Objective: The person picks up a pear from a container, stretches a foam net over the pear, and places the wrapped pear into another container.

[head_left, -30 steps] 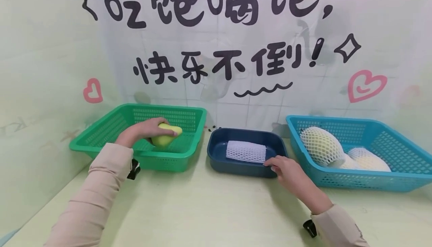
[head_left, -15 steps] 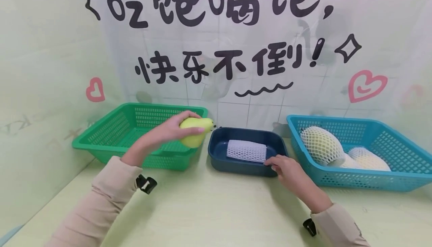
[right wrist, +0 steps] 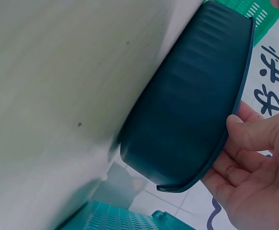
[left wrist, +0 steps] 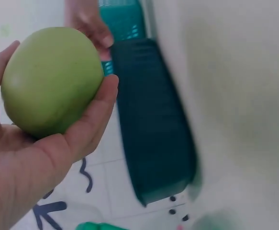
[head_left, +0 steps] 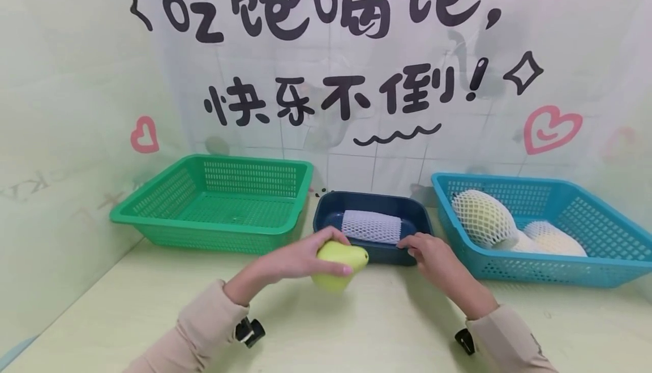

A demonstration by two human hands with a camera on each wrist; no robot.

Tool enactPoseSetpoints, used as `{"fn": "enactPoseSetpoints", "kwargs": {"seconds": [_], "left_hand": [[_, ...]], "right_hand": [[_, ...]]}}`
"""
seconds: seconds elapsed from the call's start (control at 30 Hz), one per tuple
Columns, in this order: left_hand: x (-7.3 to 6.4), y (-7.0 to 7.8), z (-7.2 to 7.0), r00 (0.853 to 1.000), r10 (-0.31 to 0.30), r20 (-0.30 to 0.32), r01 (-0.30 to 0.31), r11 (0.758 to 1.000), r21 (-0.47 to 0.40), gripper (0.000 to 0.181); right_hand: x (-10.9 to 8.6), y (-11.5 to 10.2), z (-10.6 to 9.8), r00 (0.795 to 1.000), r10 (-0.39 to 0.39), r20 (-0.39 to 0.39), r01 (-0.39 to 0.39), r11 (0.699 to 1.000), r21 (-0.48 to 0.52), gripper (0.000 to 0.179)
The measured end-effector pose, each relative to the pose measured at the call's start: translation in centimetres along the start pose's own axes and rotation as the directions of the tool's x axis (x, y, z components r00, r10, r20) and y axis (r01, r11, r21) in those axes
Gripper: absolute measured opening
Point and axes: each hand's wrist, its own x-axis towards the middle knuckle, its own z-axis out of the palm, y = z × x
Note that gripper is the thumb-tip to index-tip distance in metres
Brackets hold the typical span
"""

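My left hand (head_left: pixel 297 258) grips a yellow-green pear (head_left: pixel 344 253), held over the table in front of the dark blue tray (head_left: pixel 384 254). In the left wrist view, fingers and thumb wrap the pear (left wrist: pixel 53 79) from below, with the tray (left wrist: pixel 151 120) beyond it. A white foam fruit net (head_left: pixel 370 227) lies flat and unfilled in the tray. My right hand (head_left: pixel 437 260) pinches the tray's front rim near its right end. The right wrist view shows the thumb of this hand (right wrist: pixel 261 163) outside the rim and fingers behind it.
A green basket (head_left: pixel 214 227) stands at the left with nothing in it. At the right, a blue basket (head_left: pixel 550 266) holds several fruits in white foam nets (head_left: pixel 484 219). A printed sheet (head_left: pixel 326 158) hangs behind the table (head_left: pixel 356 339).
My left hand has lifted the pear out of the green basket and carried it right and nearer, to the front of the tray. My right hand has stayed at the tray's rim.
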Motion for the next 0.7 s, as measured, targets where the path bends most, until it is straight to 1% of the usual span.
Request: {"fn": "enactPoseSetpoints", "kwargs": {"seconds": [0.13, 0.23, 0.33, 0.43, 0.53, 0.7], "left_hand": [[0.2, -1.4, 1.2, 0.999, -0.027, 0.046, 0.027, 1.0, 0.006, 0.045], [0.3, -2.1, 1.9, 0.995, -0.045, 0.094, 0.045, 0.999, -0.002, 0.045], [0.3, -2.5, 2.5, 0.989, -0.046, 0.14, 0.048, 0.999, -0.004, 0.046], [0.4, -2.5, 2.7, 0.983, -0.044, 0.176, 0.043, 0.999, 0.005, 0.046], [0.3, -2.3, 2.6, 0.981, -0.059, 0.187, 0.051, 0.998, 0.046, 0.046], [-0.3, -2.1, 1.9, 0.981, -0.089, 0.171, 0.059, 0.982, 0.177, 0.046]], "right_hand": [[0.0, -0.1, 0.1, 1.0, -0.002, -0.005, 0.002, 1.0, 0.008, 0.025], [0.0, -0.1, 0.1, 1.0, 0.001, 0.001, -0.001, 1.0, 0.009, 0.025], [0.0, -0.2, 0.0, 1.0, 0.007, 0.011, -0.007, 1.0, 0.009, 0.025], [0.0, -0.3, -0.2, 1.0, 0.007, 0.009, -0.007, 1.0, 0.006, 0.025], [-0.1, -0.2, -0.3, 1.0, 0.003, 0.0, -0.003, 1.0, 0.002, 0.025], [-0.1, -0.1, -0.2, 1.0, 0.007, 0.003, -0.007, 1.0, -0.001, 0.025]]}}
